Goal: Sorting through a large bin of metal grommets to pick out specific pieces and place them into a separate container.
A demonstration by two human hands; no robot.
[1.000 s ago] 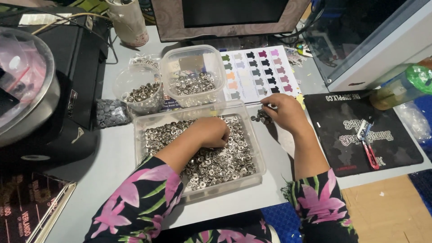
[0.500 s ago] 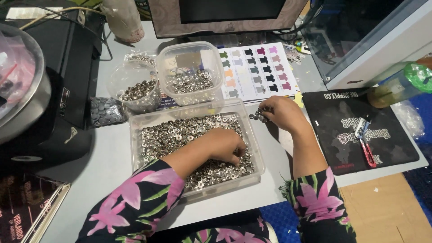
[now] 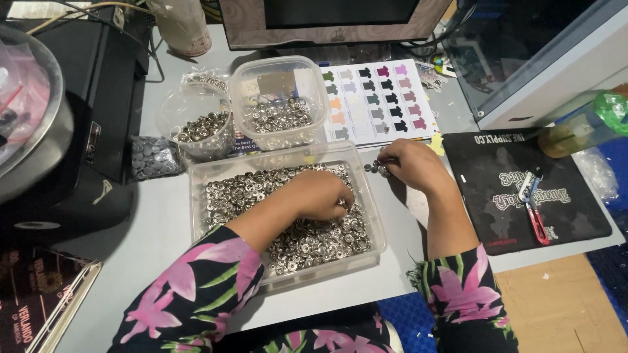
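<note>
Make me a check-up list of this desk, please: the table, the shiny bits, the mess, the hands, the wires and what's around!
Surface: grey table, mostly covered.
Job's things: large clear tray full of small silver metal rings; square tub and round tub hold more.
Clutter: bag of grey discs, shirt colour chart, red-handled tool on a black mat.
Grippers: left hand digs in the tray's rings; right hand pinches a few rings beside the tray.
Cables: wires behind the black machine.
Surroundings: monitor, green-capped bottle.
</note>
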